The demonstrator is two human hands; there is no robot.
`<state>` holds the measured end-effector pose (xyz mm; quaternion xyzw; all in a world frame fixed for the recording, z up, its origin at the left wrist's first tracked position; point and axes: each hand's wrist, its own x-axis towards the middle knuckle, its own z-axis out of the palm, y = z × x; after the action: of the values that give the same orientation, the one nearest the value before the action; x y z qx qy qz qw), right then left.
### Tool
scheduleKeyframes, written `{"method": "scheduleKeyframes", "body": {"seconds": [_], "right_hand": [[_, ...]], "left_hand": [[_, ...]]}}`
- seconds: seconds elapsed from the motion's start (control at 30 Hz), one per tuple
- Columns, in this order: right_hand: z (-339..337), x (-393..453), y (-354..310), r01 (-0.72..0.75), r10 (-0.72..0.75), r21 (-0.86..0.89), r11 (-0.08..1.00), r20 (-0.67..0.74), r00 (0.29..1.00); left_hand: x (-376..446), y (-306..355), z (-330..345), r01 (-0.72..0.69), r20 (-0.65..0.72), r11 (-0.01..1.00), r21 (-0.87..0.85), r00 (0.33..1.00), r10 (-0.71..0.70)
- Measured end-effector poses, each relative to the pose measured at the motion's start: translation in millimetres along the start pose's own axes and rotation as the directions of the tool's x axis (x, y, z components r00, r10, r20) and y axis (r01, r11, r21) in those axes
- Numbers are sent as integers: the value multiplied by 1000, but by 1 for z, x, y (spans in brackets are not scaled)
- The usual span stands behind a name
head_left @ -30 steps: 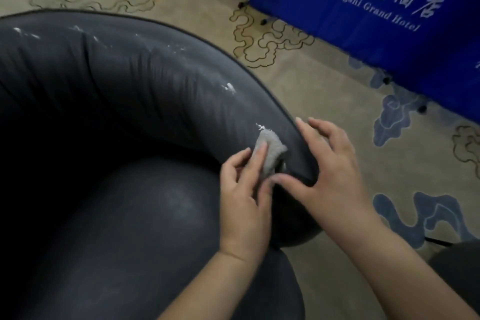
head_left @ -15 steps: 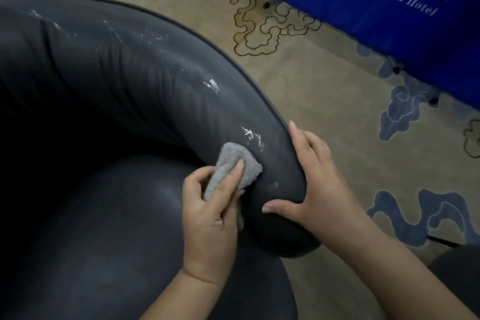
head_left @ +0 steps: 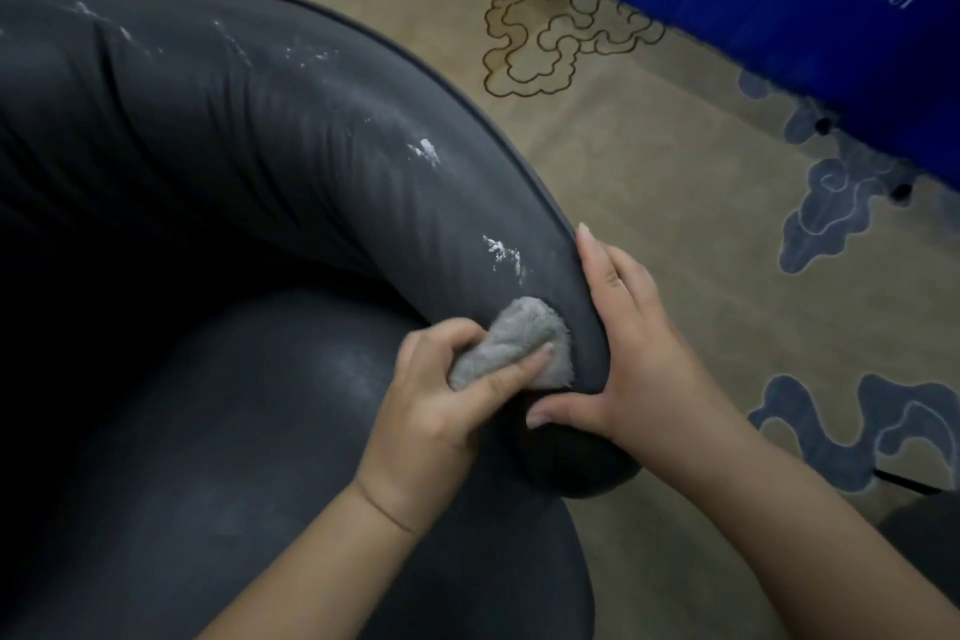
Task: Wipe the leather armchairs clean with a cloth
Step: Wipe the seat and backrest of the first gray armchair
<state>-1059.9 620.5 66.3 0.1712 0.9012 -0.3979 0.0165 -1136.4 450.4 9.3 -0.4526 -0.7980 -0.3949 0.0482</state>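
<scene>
A dark grey leather armchair (head_left: 260, 146) fills the left of the view, its curved padded arm running to the lower right. White smears (head_left: 501, 252) dot the arm, with more (head_left: 426, 151) further up. My left hand (head_left: 441, 405) grips a bunched grey cloth (head_left: 519, 343) and presses it against the inner side of the arm's end, just below the nearest smear. My right hand (head_left: 623, 353) lies on the outer side of the arm's end, fingers straight along the edge and thumb underneath.
Beige carpet (head_left: 649, 172) with blue and gold cloud patterns lies to the right of the chair. A blue hotel banner (head_left: 779, 16) on small black feet stands at the top right. A dark object (head_left: 924, 525) shows at the right edge.
My left hand has moved the cloth right and up along the arm's inner side, back near the end. My right hand stays on the arm's outer edge.
</scene>
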Motion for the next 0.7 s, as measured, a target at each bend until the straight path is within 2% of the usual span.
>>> {"method": "scheduleKeyframes", "body": {"seconds": [0.07, 0.1, 0.13, 0.2, 0.27, 0.43, 0.53, 0.6, 0.63, 0.7], "right_hand": [[0, 0, 0, -5, 5, -11, 1000, 3, 1000], [0, -1, 0, -4, 4, -16, 1000, 3, 1000], [1, -1, 0, -2, 2, -18, 1000, 1, 1000], [1, -1, 0, 8, -8, -3, 1000, -11, 1000], [2, 0, 1, 23, -23, 16, 1000, -29, 999], [2, 0, 1, 15, -14, 27, 1000, -31, 999], [3, 0, 1, 10, -10, 10, 1000, -35, 999], [3, -1, 0, -4, 4, -5, 1000, -36, 999], [3, -1, 0, -12, 11, -5, 1000, -37, 999], [3, -1, -2, -21, 20, -6, 1000, -45, 999]], "left_hand": [[0, -10, -11, 187, -85, 981, 53, 980, -182], [0, -9, -14, 242, -121, 970, 17, 964, -238], [-1, -3, -16, 255, -150, 967, 8, 956, -251], [1, 15, -14, 214, -92, 973, -87, 971, -221], [11, 28, -8, 148, -55, 983, -106, 986, -154], [42, 30, -5, 290, -162, 915, -280, 926, -343], [46, 20, -9, 328, -171, 911, -248, 911, -374], [47, 7, -18, 421, -269, 877, -232, 839, -473], [47, 3, -23, 423, -306, 872, -246, 820, -484], [47, 8, -22, 315, -273, 935, -165, 896, -350]]}}
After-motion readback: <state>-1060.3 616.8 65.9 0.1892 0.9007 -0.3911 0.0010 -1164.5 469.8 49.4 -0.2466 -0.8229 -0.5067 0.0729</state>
